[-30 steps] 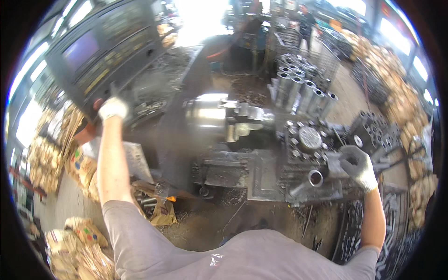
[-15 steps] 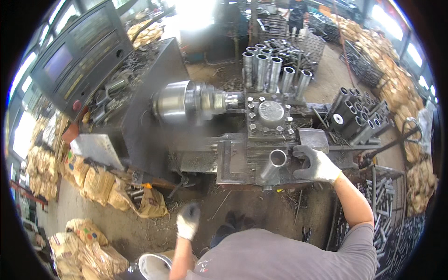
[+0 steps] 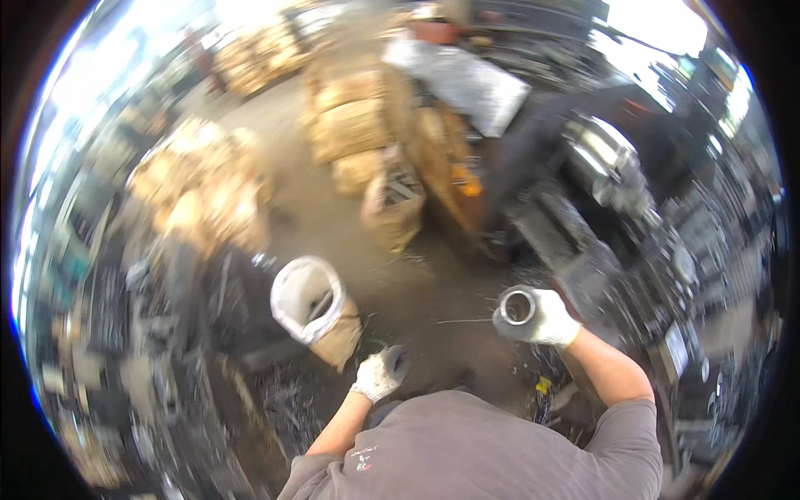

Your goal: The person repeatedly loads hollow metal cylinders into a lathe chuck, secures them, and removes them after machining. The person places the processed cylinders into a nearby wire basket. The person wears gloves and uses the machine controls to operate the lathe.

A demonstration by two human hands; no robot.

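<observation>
My right hand [image 3: 550, 318], in a white glove with grey fingers, is closed around a short metal tube [image 3: 517, 307]. The tube's round open end faces up, and the hand carries it clear of the machine. My left hand [image 3: 381, 373], gloved likewise, is held low in front of my body with its fingers curled; nothing shows in them. Just beyond the left hand, to its left, stands a tan sack with a white lining [image 3: 286, 286]. A grey piece lies inside its wide round mouth; its kind is hard to make out.
At right stands the lathe with its shiny chuck [image 3: 602, 154] and dark bed [image 3: 575, 242]. An open sack of metal pieces [image 3: 392, 221] sits ahead, before stacked tan sacks [image 3: 354, 117]. More sacks [image 3: 200, 183] are piled at left. The outer parts are smeared by motion.
The view has swung left, away from the lathe. The tube that stood on the lathe is now in my right hand, which was open beside it. My left hand stays curled.
</observation>
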